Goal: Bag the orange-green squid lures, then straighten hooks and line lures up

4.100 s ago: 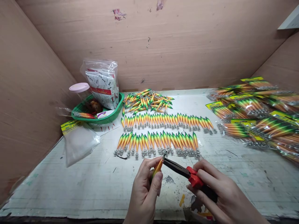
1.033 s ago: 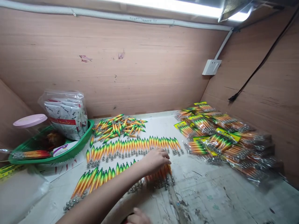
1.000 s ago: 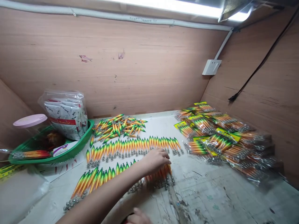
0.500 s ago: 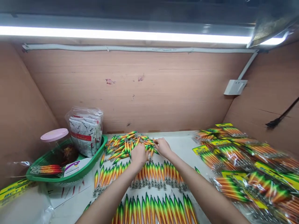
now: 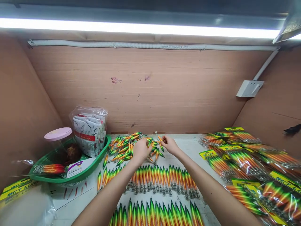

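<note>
At the back of the white tabletop lies a loose pile of green, yellow and orange fishing lures with metal hooks. My left hand is over the pile's right part, fingers curled on something I cannot make out. Just right of it, my right hand pinches one lure, its hooks pointing up and away. Below my hands, a row of lures lies side by side with green tips toward the back. A second row lies nearer, cut by the frame's lower edge.
A green basket at left holds bagged packets, a pink-lidded jar and reddish lures. Packaged lures are heaped at right. Clear packaging lies at lower left. A wooden wall stands behind.
My right hand has drawn slightly away from my left, and a lure now shows clearly in its fingers, lifted at the pile's right edge. The camera view has shifted a little.
</note>
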A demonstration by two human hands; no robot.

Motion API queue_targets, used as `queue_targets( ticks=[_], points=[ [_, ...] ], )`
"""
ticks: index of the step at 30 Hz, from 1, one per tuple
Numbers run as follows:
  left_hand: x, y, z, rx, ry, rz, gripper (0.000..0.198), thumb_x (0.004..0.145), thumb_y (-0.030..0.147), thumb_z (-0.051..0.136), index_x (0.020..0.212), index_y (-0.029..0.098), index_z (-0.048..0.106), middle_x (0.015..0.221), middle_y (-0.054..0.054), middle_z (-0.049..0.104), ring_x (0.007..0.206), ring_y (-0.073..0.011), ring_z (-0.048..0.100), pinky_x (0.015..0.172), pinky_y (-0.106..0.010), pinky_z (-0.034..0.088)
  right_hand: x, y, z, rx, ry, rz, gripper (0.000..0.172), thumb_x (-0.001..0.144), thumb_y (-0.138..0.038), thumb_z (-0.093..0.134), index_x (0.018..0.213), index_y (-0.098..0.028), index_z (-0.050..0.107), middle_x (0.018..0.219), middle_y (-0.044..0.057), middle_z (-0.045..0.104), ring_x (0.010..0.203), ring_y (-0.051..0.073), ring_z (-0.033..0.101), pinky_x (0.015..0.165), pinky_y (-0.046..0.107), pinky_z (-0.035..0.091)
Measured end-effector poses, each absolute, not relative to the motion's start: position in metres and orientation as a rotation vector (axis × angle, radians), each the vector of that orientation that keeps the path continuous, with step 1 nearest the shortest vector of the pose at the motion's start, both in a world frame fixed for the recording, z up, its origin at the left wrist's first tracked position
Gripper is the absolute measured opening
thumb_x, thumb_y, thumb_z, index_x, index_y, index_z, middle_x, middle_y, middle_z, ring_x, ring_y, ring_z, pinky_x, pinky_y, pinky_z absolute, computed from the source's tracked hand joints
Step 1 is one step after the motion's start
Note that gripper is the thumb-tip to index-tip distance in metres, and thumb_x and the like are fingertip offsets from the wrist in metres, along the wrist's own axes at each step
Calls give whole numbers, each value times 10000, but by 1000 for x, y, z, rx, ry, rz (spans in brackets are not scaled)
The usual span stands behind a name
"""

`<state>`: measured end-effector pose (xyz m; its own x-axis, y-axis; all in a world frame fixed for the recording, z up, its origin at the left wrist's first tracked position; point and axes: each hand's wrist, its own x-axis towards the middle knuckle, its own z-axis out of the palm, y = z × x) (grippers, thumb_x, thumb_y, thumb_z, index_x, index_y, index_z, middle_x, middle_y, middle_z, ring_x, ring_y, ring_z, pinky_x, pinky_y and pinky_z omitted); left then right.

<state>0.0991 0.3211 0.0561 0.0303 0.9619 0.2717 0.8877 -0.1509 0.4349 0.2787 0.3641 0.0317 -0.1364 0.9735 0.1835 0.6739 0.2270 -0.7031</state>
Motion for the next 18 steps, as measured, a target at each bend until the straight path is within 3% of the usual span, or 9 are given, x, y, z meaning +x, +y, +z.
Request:
queue_targets(
  ticks=[5, 11, 18],
  points=[
    [86, 333, 65, 2033, 1754, 1095, 156, 852, 222, 461, 866, 161, 604, 822, -42, 672, 739, -147, 626, 701, -251, 467, 300, 335, 47, -1261, -1623, 734, 239, 876, -366, 612, 958, -141, 610, 890, 20, 637, 740, 130, 608, 667, 297, 522],
    [78, 322, 61, 1992, 1486, 1184, 65, 820, 204, 598, 843, 147, 619, 788, -8, 642, 751, -147, 605, 748, -313, 483, 318, 285, 66, -1090, -1290, 814, 459, 614, -559, 752, 829, -168, 643, 736, 16, 631, 646, 135, 548, 590, 280, 471],
    [74, 300, 80, 1737, 1291, 1311, 74, 772, 233, 621, 773, 173, 576, 794, -23, 627, 818, -170, 603, 827, -339, 481, 330, 222, 77, -987, -1094, 927, 452, 588, -490, 811, 898, -190, 676, 801, 16, 668, 760, 156, 625, 763, 328, 524]
  ],
)
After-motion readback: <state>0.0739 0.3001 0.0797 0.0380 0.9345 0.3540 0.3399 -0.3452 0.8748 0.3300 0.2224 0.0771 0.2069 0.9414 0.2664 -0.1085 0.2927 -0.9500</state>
